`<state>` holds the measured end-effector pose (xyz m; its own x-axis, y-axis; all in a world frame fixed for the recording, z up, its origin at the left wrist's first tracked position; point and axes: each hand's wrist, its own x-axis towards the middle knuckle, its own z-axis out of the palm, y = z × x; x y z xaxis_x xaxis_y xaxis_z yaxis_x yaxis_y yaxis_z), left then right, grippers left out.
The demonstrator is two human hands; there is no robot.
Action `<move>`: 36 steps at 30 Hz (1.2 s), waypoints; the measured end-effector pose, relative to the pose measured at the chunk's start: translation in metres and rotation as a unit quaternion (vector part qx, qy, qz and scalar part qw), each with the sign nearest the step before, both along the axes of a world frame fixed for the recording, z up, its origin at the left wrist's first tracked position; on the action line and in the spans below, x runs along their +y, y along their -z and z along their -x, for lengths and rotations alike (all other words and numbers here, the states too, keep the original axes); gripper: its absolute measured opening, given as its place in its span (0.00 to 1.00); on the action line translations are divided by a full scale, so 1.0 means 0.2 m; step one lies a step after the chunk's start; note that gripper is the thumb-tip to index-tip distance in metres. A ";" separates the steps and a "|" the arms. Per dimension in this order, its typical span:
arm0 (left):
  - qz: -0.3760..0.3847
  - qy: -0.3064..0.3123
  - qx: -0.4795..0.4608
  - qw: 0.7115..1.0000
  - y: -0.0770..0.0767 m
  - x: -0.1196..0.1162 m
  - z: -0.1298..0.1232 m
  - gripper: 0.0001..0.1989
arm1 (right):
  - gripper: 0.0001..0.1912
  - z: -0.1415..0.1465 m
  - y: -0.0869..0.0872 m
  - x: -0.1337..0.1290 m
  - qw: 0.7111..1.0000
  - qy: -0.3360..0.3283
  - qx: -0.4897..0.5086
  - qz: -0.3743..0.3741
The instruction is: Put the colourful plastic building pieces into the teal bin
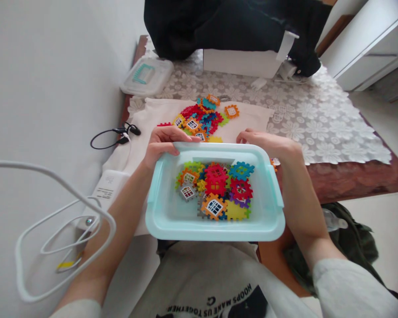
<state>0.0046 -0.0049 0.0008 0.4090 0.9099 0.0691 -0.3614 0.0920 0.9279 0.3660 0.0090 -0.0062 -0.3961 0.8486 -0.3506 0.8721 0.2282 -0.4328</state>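
Note:
A pale turquoise plastic tub is in front of my body, with several colourful interlocking toy blocks inside. My left hand grips the far left corner of the rim, thumb over the edge. Just beyond the far right corner is my right hand, its fingers curled and closed. The rim hides its fingertips, so I cannot tell what they hold. A pile of similar toy blocks lies behind the tub on a white cloth; an orange window block sits at its right side.
A clear lid with a turquoise handle lies at the back left. Black headphones and a white power strip with a looping cable are on the left. At the back, black fabric hangs over a white box.

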 end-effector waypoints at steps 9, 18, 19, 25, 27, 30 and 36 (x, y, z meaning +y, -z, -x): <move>-0.006 -0.002 0.003 1.000 -0.01 0.00 0.00 0.13 | 0.11 0.04 -0.03 0.01 0.998 -0.049 0.016 -0.032; -0.017 -0.007 0.015 1.000 -0.01 0.00 -0.01 0.13 | 0.28 0.01 0.00 -0.04 0.983 -0.072 0.133 -0.108; -0.015 -0.006 0.011 1.000 -0.01 0.00 -0.01 0.14 | 0.30 0.00 0.02 -0.08 0.983 -0.064 0.139 -0.105; -0.008 0.006 0.006 1.000 -0.01 0.00 -0.01 0.17 | 0.33 -0.07 0.17 -0.35 0.980 0.035 0.154 -0.124; -0.006 0.007 0.004 1.000 -0.01 0.00 -0.01 0.18 | 0.33 -0.08 0.23 -0.39 0.976 0.042 0.156 -0.146; -0.003 0.009 -0.001 1.000 -0.01 0.00 -0.01 0.18 | 0.32 -0.07 0.29 -0.38 0.975 0.042 0.156 -0.154; -0.007 0.014 -0.006 1.000 -0.01 0.01 -0.01 0.16 | 0.27 -0.01 0.25 -0.31 0.969 0.041 0.162 -0.182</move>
<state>0.0064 -0.0033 0.0027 0.4338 0.8968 0.0872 -0.3700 0.0891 0.9247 0.3686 -0.0534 -0.0556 -0.3612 0.9261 0.1092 0.7253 0.3526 -0.5913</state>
